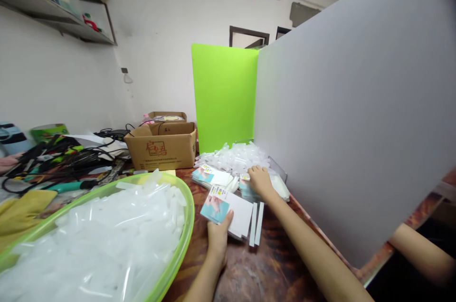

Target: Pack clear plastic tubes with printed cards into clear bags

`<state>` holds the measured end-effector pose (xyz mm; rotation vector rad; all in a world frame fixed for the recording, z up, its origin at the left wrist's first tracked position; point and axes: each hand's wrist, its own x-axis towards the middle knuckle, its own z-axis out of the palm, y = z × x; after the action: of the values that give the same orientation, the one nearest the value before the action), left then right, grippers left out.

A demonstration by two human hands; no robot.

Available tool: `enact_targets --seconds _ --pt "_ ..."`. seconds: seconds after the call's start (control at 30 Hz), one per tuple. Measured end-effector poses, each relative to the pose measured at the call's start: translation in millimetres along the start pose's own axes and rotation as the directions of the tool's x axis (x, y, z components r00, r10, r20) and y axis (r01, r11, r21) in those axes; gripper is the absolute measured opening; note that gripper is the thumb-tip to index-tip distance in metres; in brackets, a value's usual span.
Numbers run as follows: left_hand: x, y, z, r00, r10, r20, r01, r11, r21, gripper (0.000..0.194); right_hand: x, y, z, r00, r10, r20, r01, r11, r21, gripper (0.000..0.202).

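My left hand (218, 238) is closed round a stack of flat white packets (239, 214), its thumb on top. The top packet has a blue printed end with a picture of a hand and a yellow mark. Beyond it, my right hand (260, 180) is curled, knuckles up, at the near edge of a heap of small translucent white plastic pieces (238, 157). What its fingers hold is hidden. A similar printed packet (245, 187) lies under and beside that hand. Another stack of printed packets (212, 176) rests to its left. Two narrow white strips (256, 223) stick out beside the held stack.
A big green basin (188, 226) full of translucent white pieces stands at left. Behind it are a cardboard box (162, 147) and tangled cables with tools (67, 159). A grey partition (349, 102) borders the right; another person's arm (423, 250) shows beyond it.
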<state>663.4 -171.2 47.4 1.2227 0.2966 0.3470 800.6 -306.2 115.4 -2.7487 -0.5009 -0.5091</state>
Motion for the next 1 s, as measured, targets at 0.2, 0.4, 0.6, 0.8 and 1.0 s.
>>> enact_targets --seconds 0.2,0.4,0.6,0.8,1.0 --pt "-14.0 23.9 0.1 0.999 -0.019 0.037 -0.007 0.793 0.610 0.042 -99.5 7.4 -50.0 0.967 0.210 -0.141 -0.132 0.894 0.428 0.037" --pt "-60.5 60.7 -0.9 0.980 0.099 0.172 -0.192 0.260 0.946 0.093 -228.3 -26.2 -52.4 0.884 0.466 -0.042 -0.114 0.301 0.947 0.048" --pt "-88.1 53.7 -19.8 0.973 0.113 0.199 -0.194 -0.054 0.979 0.114 -268.7 -50.5 -60.8 0.791 0.576 0.207 -0.058 -0.266 0.962 0.047" --pt "-87.0 55.0 -36.4 0.912 -0.260 0.318 -0.357 -0.120 0.926 0.130 -281.1 -49.4 -73.8 0.820 0.298 0.488 -0.130 -0.734 0.666 0.015" --pt "-117.2 60.6 -22.8 0.957 -0.072 0.282 -0.291 -0.184 0.939 0.051 -287.5 -52.7 -66.3 0.825 0.253 0.506 -0.142 -0.773 0.618 0.018"
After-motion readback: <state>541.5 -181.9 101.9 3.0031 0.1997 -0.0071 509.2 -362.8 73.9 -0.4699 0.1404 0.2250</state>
